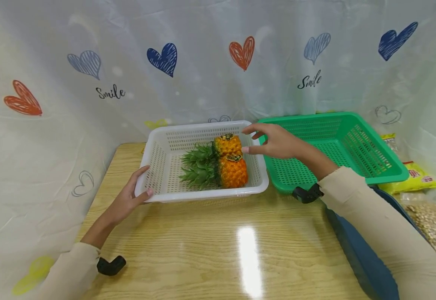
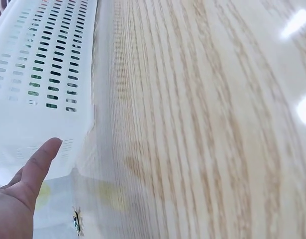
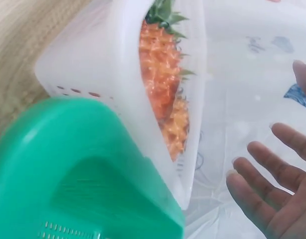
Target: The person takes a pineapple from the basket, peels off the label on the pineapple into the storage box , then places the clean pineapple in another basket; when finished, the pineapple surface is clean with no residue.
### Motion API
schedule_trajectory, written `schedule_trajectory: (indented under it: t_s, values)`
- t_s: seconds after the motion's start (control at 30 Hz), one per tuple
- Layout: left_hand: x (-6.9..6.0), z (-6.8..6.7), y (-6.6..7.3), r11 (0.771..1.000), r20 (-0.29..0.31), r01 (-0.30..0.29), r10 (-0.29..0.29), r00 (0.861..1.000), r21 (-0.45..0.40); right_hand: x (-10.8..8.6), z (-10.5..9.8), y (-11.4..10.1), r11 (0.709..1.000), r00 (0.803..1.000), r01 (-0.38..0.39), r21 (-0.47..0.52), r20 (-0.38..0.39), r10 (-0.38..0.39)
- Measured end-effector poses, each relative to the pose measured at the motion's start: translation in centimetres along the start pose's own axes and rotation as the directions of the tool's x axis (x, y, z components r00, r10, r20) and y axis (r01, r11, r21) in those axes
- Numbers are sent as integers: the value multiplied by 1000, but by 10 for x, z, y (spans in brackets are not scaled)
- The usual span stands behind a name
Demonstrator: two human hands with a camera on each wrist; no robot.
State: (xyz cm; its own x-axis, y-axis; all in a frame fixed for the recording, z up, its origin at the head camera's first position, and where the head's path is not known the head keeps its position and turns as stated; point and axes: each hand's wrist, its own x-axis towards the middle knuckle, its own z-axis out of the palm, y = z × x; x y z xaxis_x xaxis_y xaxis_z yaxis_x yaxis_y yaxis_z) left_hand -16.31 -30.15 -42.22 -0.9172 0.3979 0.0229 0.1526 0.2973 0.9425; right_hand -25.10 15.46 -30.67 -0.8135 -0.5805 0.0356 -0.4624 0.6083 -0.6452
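Note:
Two pineapples, a nearer one [image 1: 233,171] and a farther one [image 1: 227,144], lie side by side in a white plastic basket [image 1: 206,197]. Their green leaves point left, and each carries a dark label. At the basket's near left corner my left hand [image 1: 125,202] holds the rim between thumb and fingers; in the left wrist view the thumb [image 2: 41,162] lies along the outer wall. Over the right rim hovers my right hand [image 1: 275,141], thumb and fingers spread apart with nothing between them. The right wrist view shows its fingers [image 3: 262,199] beside the basket.
A green plastic basket [image 1: 328,152] stands against the white one's right side. Farther right are a yellow packet [image 1: 414,178], a clear bag of peanut-like pieces [image 1: 433,225] and a dark blue container [image 1: 367,254]. A heart-printed curtain [image 1: 203,96] hangs behind the wooden table [image 1: 188,246].

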Motion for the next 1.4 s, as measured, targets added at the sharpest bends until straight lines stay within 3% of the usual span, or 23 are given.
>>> schedule_trajectory:
  t_s: [0.4,0.67,1.1,1.4]
  values:
    - [1,2,-3,1000,-8,-11,11,1000,-15,47,2,8,991,990,-135,23,45,134]
    - [0,2,0,1000,-2,-6,6,1000,-23,76,10,8,968,967,-250,5,58,250]
    - [0,2,-3,1000,-3,-21,21,1000,-19,97,28,11,938,934,-346,30,112,340]
    - [0,2,-3,1000,-1,-15,15,1000,-17,103,38,13,896,890,-432,101,208,406]
